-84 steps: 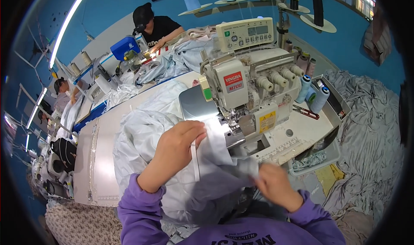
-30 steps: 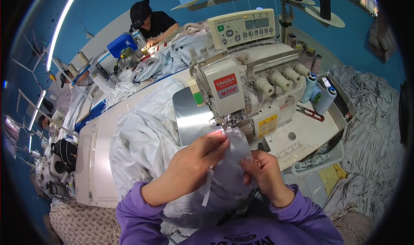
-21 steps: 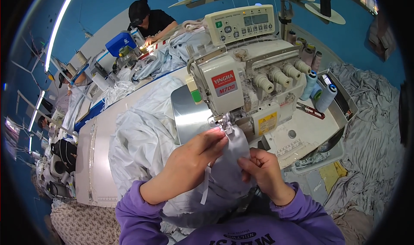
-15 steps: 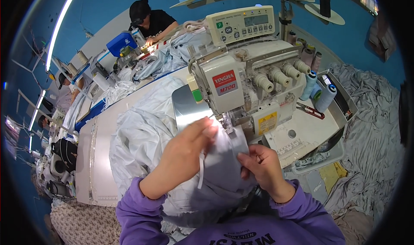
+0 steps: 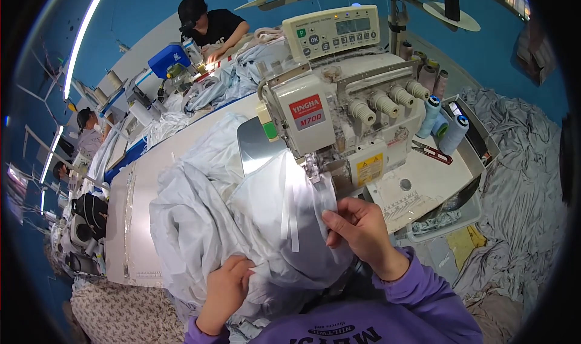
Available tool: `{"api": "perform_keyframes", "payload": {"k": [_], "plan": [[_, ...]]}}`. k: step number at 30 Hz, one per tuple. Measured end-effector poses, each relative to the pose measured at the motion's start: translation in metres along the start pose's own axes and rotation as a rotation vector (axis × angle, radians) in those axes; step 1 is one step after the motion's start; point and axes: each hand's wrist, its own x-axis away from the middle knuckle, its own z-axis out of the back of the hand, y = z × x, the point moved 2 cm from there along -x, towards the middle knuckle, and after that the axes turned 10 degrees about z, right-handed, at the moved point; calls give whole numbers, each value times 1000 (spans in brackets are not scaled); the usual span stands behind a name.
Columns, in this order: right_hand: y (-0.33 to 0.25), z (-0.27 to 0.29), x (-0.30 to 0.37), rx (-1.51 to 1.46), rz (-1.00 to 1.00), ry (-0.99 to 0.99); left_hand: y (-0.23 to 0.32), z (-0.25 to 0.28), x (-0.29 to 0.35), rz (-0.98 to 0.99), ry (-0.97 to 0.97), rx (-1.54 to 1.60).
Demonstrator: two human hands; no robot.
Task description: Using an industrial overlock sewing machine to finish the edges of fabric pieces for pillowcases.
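A large, crumpled pile of white fabric (image 5: 193, 217) runs up to the needle area of an overlock sewing machine (image 5: 305, 111). My right hand (image 5: 366, 232) pinches the fabric's right edge between thumb and fingers, just in front of the machine. Lower on the left, my left hand (image 5: 227, 289) has its fingers curled into the folds, gripping the cloth. A narrow white tape (image 5: 295, 226) hangs over the fabric below the lit needle area, touched by neither hand. The cloth hides the presser foot in part.
A control panel (image 5: 333, 32) tops the machine. Red-handled thread snips (image 5: 433, 152) and blue thread cones (image 5: 454, 135) lie on its right side. Grey fabric (image 5: 514, 211) is heaped at the far right. Across the table, a person in a black cap (image 5: 209, 26) works at another machine.
My left hand has moved from beside the needle area down and left onto the fabric folds, uncovering the tape. My right hand still holds the edge, shifted slightly left.
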Motion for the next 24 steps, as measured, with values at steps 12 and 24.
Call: {"api": "perform_keyframes", "payload": {"k": [12, 24], "plan": [[2, 7, -2, -51, 24, -35, 11, 30, 13, 23, 587, 1394], [0, 6, -4, -35, -3, -11, 12, 40, -20, -2, 1069, 758]]}}
